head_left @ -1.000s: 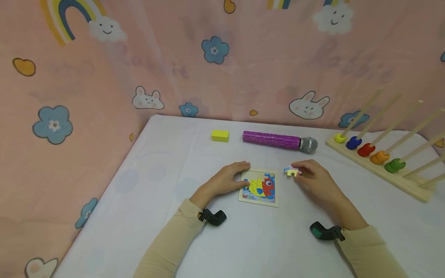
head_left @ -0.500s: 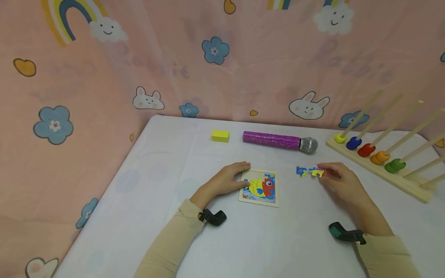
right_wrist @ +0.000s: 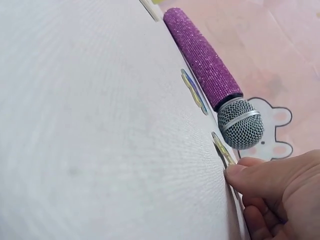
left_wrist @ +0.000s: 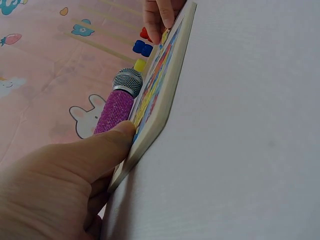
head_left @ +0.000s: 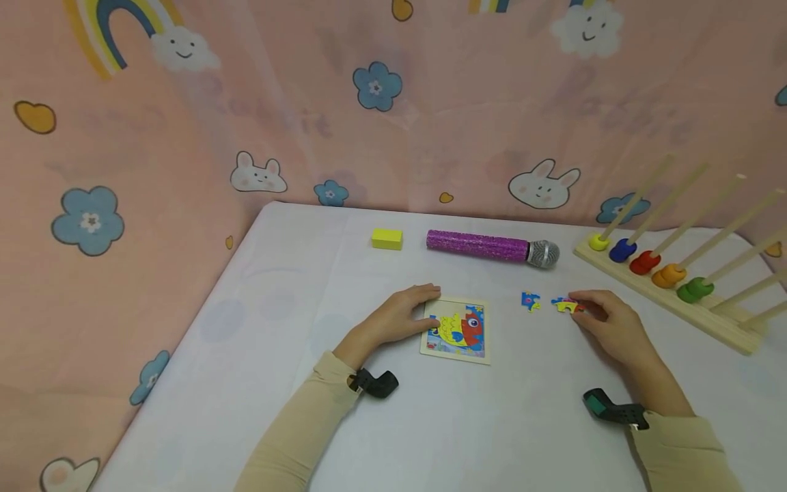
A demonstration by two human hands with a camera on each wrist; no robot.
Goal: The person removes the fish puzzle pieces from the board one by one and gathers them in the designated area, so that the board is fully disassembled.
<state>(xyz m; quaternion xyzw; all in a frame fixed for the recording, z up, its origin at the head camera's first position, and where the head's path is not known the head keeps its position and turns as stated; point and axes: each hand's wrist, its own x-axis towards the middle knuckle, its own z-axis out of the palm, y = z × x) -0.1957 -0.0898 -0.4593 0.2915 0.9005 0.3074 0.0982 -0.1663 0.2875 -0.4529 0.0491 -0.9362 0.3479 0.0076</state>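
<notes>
right hand [head_left: 615,329] narrowly pinches puzzle piece [head_left: 561,305], well right of puzzle board [head_left: 447,305]; left hand [head_left: 393,318] presses its left side, unclenched. likely piece-handling step; next probably needs steady fingertips.

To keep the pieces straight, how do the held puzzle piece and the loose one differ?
The held piece is pinched by the right hand; the loose piece lies untouched on the white tabletop. The held piece shows more yellow, with some red; the loose piece looks mostly blue. The loose piece is nearer the puzzle board than the held piece. Both are off the board.
</notes>
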